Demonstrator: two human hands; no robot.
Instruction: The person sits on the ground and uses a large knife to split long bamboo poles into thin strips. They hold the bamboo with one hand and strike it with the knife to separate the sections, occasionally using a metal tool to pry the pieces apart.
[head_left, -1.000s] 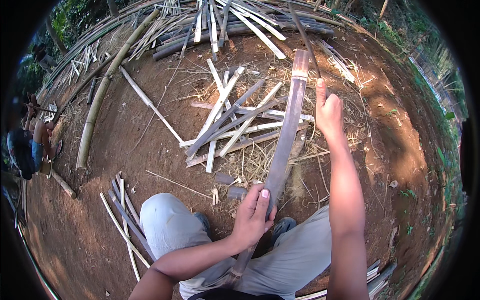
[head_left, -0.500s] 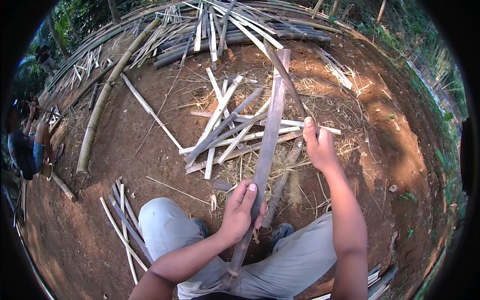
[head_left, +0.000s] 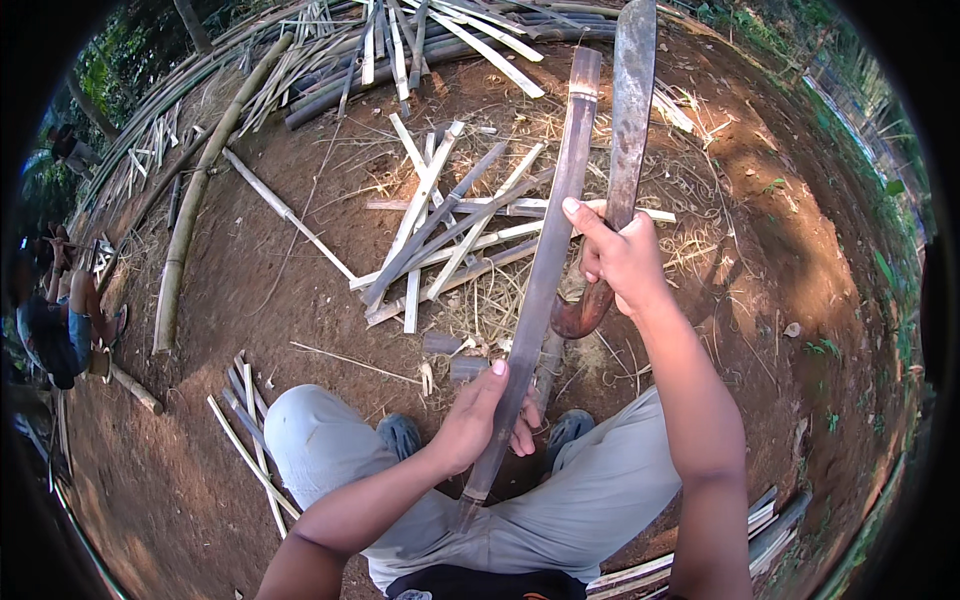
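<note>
A long, dark split-bamboo strip [head_left: 562,190] slants up and away from my lap, its lower end against my trousers. My left hand [head_left: 470,418] holds it low down, thumb on one side and fingertips showing loosely on the other. My right hand [head_left: 630,262] is wrapped round the handle of a machete [head_left: 632,100], whose broad, stained blade points away from me, flat side in view. The machete's curved wooden butt sticks out below that hand, beside the strip. My right thumb reaches to the strip's edge; whether it presses on it I cannot tell.
Bamboo slats [head_left: 440,235] lie crossed on the brown soil ahead, among curled shavings [head_left: 490,310]. Long bamboo poles [head_left: 185,240] and a large slat pile stand farther off. More slats [head_left: 245,455] lie beside my left knee and others [head_left: 765,535] at lower right. A person [head_left: 60,325] sits at far left.
The machete has turned from slanting across the strip's far end to standing nearly parallel beside it, flat side showing. My right hand has moved slightly left and nearer the strip. Left-hand fingers have loosened.
</note>
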